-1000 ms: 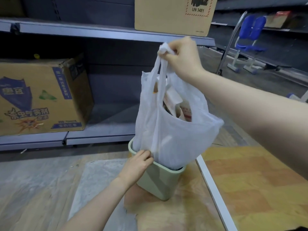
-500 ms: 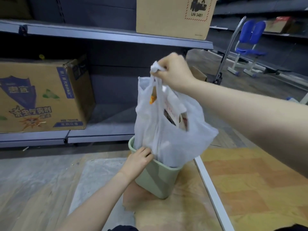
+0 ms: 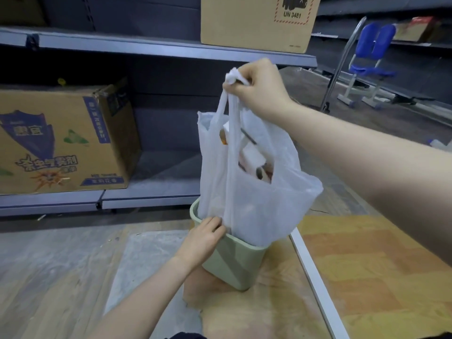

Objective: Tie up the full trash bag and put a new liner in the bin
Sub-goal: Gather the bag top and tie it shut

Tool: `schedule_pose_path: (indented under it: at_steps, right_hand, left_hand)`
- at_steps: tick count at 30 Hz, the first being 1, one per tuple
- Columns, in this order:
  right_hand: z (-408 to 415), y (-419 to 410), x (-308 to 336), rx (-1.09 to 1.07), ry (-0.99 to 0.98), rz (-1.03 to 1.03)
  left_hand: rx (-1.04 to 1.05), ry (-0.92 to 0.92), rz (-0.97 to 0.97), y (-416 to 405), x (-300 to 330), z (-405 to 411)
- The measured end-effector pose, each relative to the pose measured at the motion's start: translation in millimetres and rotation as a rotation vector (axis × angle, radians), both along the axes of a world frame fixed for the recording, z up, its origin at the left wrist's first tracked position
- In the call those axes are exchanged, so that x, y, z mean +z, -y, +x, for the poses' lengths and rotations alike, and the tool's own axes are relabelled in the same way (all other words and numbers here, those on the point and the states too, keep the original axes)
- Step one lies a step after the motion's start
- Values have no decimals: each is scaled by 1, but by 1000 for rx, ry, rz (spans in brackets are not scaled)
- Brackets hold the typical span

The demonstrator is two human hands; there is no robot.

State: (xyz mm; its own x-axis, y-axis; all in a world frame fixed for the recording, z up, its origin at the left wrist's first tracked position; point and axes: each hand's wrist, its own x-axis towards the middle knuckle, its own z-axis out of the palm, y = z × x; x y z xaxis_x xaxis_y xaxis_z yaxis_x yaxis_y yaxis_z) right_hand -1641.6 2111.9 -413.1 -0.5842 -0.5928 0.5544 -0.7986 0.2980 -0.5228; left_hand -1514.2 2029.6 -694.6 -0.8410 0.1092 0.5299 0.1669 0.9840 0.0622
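Meanwhile, you kept your right hand [image 3: 259,88] clenched on the two gathered handles of the thin white plastic trash bag [image 3: 247,182], but across the last second that fist dipped and came back up, so the bag sat no further out: its bottom was still down inside the small pale green plastic bin [image 3: 232,260]. Your left hand [image 3: 204,237] stayed curled over the bin's near rim, pinning it. Judging by that, the lift-out had stalled, and no new liner was visible

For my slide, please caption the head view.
Right hand lifts knotted trash bag from green bin; left hand steadies it.
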Motion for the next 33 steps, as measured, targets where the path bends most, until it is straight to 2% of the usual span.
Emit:
schedule_pose_path:
  at_steps: [4, 7, 10, 13, 16, 20, 25, 28, 33]
  right_hand:
    - [2, 4, -12, 41, 38, 17]
    - [8, 12, -17, 89, 29, 40]
    - [12, 14, -22, 136, 41, 26]
    - [16, 15, -24, 173, 52, 51]
    - [17, 11, -26, 243, 122, 90]
    - [11, -1, -33, 351, 376, 63]
    - [7, -3, -54, 438, 418, -37]
    - [9, 8, -63, 325, 386, -187]
    - [2, 16, -67, 147, 296, -225]
  left_hand:
    - [-105, -21, 4, 15, 10, 17]
    - [58, -224, 66, 26, 42, 17]
    - [279, -343, 353, 31, 94, 1]
    - [249, -221, 718, 25, 142, -25]
    - [178, -154, 878, 10, 161, -50]
    - [196, -164, 1055, 0, 154, -60]
    - [132, -319, 1065, 3, 147, -55]
    - [68, -235, 1119, 0, 138, -55]
    - [6, -250, 1217, -6, 138, -63]
